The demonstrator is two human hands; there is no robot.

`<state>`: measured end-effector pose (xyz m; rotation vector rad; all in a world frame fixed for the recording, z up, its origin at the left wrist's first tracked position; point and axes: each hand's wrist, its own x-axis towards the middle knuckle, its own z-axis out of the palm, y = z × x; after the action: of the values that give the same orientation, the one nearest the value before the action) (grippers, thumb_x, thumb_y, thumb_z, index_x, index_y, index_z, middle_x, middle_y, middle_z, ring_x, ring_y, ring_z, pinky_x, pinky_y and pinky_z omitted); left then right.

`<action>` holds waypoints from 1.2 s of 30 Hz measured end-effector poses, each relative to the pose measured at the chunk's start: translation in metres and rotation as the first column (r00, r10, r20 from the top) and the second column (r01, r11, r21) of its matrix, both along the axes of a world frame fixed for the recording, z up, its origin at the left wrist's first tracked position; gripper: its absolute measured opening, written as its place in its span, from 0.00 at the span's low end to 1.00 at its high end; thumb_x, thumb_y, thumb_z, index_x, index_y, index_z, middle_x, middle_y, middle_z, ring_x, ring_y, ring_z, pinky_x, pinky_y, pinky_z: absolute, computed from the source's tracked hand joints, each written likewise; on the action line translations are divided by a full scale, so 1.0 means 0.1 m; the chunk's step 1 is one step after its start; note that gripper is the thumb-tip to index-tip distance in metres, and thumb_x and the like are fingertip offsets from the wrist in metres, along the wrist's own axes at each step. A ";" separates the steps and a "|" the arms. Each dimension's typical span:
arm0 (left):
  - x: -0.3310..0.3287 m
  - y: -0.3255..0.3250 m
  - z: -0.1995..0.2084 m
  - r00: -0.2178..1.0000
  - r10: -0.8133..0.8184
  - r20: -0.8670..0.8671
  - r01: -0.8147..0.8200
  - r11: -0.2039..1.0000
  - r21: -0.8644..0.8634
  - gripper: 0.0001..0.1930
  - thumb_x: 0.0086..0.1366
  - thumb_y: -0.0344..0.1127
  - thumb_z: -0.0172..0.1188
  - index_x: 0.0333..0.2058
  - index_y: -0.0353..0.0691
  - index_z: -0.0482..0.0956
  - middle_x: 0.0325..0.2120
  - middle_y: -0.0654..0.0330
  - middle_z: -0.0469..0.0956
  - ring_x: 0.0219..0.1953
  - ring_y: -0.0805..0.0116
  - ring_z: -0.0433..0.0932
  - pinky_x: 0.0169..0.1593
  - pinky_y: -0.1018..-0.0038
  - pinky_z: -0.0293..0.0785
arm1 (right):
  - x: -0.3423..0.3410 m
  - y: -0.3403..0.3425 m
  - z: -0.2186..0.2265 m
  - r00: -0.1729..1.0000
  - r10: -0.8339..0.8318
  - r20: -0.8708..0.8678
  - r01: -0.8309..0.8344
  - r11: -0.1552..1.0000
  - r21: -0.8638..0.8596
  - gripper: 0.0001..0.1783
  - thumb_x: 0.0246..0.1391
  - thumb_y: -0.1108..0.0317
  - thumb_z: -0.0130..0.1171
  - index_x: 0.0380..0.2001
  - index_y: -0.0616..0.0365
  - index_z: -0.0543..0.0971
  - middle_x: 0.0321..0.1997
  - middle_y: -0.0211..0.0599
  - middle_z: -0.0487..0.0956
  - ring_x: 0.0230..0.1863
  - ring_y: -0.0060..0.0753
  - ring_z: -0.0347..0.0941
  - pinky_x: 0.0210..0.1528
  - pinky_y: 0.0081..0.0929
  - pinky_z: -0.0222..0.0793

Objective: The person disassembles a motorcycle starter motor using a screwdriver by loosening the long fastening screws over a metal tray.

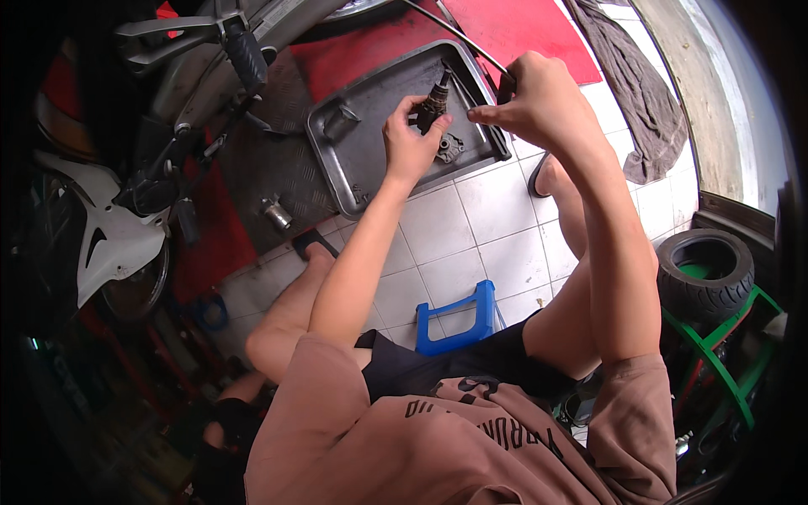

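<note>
The left hand (410, 139) has its fingers closed around a small dark metal part (434, 104), held just above the grey metal tray (358, 160); its lower end is hidden in the grip. The right hand (530, 97) pinches a thin rod (459, 35), whose tip is hidden. In the tray lies 1 small fitting (449, 149), hard to make out.

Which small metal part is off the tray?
The short metal cylinder on the checker plate, left of the grey tray. The others sit in the tray or in the left hand.
</note>
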<state>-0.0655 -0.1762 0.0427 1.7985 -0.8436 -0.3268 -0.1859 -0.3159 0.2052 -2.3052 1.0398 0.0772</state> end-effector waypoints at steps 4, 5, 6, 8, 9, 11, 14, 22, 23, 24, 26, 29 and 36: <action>0.54 -0.01 -0.74 0.993 0.051 0.107 -0.091 0.904 0.417 0.18 0.47 0.36 0.70 0.36 0.39 0.77 0.35 0.53 0.79 0.43 0.53 0.75 0.48 0.60 0.69 | -0.17 -0.14 0.05 0.983 0.018 -0.185 -0.025 0.999 -0.034 0.24 0.33 0.57 0.73 0.30 0.65 0.81 0.30 0.50 0.81 0.35 0.47 0.80 0.39 0.38 0.75; 0.65 -0.07 -0.81 0.993 0.058 0.107 -0.098 0.905 0.414 0.18 0.47 0.36 0.70 0.36 0.39 0.77 0.35 0.53 0.79 0.43 0.53 0.75 0.48 0.60 0.69 | -0.21 -0.17 0.04 0.983 0.024 -0.185 -0.031 0.999 -0.038 0.24 0.33 0.57 0.73 0.30 0.65 0.81 0.30 0.50 0.81 0.35 0.47 0.80 0.39 0.38 0.75; 0.73 -0.14 -0.86 0.975 0.008 0.220 -0.118 0.864 0.489 0.18 0.47 0.36 0.70 0.37 0.40 0.76 0.38 0.55 0.77 0.46 0.55 0.73 0.51 0.59 0.66 | -0.26 -0.19 0.02 0.985 0.020 -0.169 -0.026 0.999 -0.036 0.24 0.33 0.57 0.73 0.31 0.65 0.81 0.29 0.50 0.81 0.35 0.47 0.80 0.39 0.37 0.75; 0.82 -0.27 -0.90 0.946 -0.081 0.313 -0.147 0.756 0.638 0.21 0.48 0.36 0.70 0.41 0.44 0.74 0.43 0.59 0.74 0.52 0.59 0.68 0.55 0.59 0.61 | -0.30 -0.20 0.01 0.986 0.024 -0.165 -0.031 0.999 -0.039 0.25 0.34 0.55 0.73 0.33 0.63 0.81 0.29 0.49 0.81 0.34 0.47 0.80 0.39 0.37 0.75; 0.84 -0.32 -0.95 0.948 -0.074 0.308 -0.148 0.757 0.637 0.21 0.48 0.36 0.70 0.41 0.44 0.74 0.43 0.59 0.74 0.52 0.59 0.68 0.55 0.59 0.61 | -0.29 -0.22 0.01 0.985 0.029 -0.170 -0.037 0.998 -0.042 0.25 0.34 0.55 0.73 0.33 0.63 0.81 0.29 0.49 0.81 0.34 0.47 0.80 0.39 0.37 0.75; 0.88 -0.44 -1.00 0.908 -0.169 0.382 -0.162 0.701 0.694 0.21 0.49 0.36 0.70 0.42 0.45 0.74 0.42 0.60 0.74 0.52 0.59 0.68 0.54 0.58 0.62 | -0.27 -0.24 0.02 0.980 0.042 -0.196 -0.041 0.999 0.012 0.26 0.34 0.54 0.73 0.32 0.63 0.81 0.28 0.48 0.81 0.33 0.47 0.80 0.38 0.36 0.75; 0.91 -0.55 -1.07 0.905 -0.175 0.387 -0.172 0.681 0.711 0.21 0.49 0.36 0.69 0.43 0.44 0.74 0.46 0.58 0.71 0.54 0.59 0.66 0.56 0.58 0.62 | -0.26 -0.25 -0.02 0.984 0.078 -0.162 -0.080 0.997 -0.007 0.25 0.36 0.59 0.71 0.35 0.66 0.79 0.27 0.52 0.80 0.31 0.48 0.79 0.37 0.37 0.73; 0.76 -0.41 -0.95 0.840 -0.240 0.486 -0.176 0.727 0.664 0.35 0.49 0.36 0.67 0.57 0.43 0.62 0.50 0.44 0.62 0.56 0.45 0.62 0.59 0.57 0.61 | -0.28 -0.25 -0.04 0.958 0.130 -0.256 -0.132 0.991 0.012 0.20 0.38 0.79 0.53 0.40 0.62 0.79 0.29 0.58 0.78 0.32 0.55 0.76 0.37 0.41 0.71; 0.67 -0.28 -0.92 0.843 -0.237 0.482 -0.179 0.722 0.669 0.35 0.49 0.36 0.67 0.57 0.43 0.62 0.50 0.44 0.62 0.56 0.45 0.62 0.59 0.57 0.61 | -0.27 -0.23 -0.04 0.951 0.147 -0.270 -0.147 0.989 0.023 0.21 0.38 0.80 0.51 0.40 0.62 0.79 0.29 0.58 0.78 0.32 0.55 0.76 0.37 0.42 0.71; 0.58 -0.20 -0.90 0.864 -0.225 0.450 -0.101 0.799 0.593 0.35 0.49 0.37 0.67 0.56 0.43 0.64 0.50 0.45 0.62 0.55 0.46 0.62 0.58 0.57 0.62 | -0.26 -0.23 -0.04 0.951 0.144 -0.274 -0.144 0.989 0.022 0.21 0.38 0.80 0.51 0.40 0.62 0.79 0.29 0.58 0.78 0.32 0.55 0.76 0.37 0.42 0.71; 0.33 -0.04 -0.88 0.914 -0.242 0.327 0.056 0.871 0.488 0.33 0.47 0.42 0.68 0.52 0.43 0.67 0.49 0.46 0.61 0.54 0.47 0.63 0.55 0.57 0.66 | -0.24 -0.21 -0.03 0.959 0.164 -0.229 -0.173 0.985 -0.020 0.16 0.33 0.79 0.52 0.31 0.65 0.78 0.30 0.54 0.79 0.35 0.52 0.78 0.38 0.40 0.75; -0.07 0.01 -0.79 0.917 -0.319 0.241 0.136 0.816 0.562 0.32 0.43 0.45 0.71 0.48 0.44 0.72 0.48 0.47 0.62 0.52 0.49 0.64 0.55 0.57 0.66 | -0.20 -0.19 -0.06 0.961 0.158 -0.229 -0.170 0.985 -0.031 0.16 0.32 0.78 0.51 0.31 0.66 0.78 0.30 0.54 0.79 0.35 0.52 0.79 0.39 0.40 0.75; -0.13 0.04 -1.02 0.942 -0.294 0.165 0.140 0.787 0.601 0.29 0.41 0.46 0.72 0.43 0.44 0.76 0.43 0.50 0.69 0.52 0.51 0.67 0.53 0.60 0.69 | -0.16 -0.21 -0.06 0.943 0.224 -0.247 -0.236 0.972 -0.019 0.19 0.33 0.78 0.51 0.34 0.60 0.80 0.33 0.49 0.81 0.36 0.48 0.79 0.39 0.39 0.75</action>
<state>-0.0782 -0.1719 -0.0590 2.3541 -1.2358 -0.5662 -0.2019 -0.3367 0.1995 -2.4987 0.8888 0.4437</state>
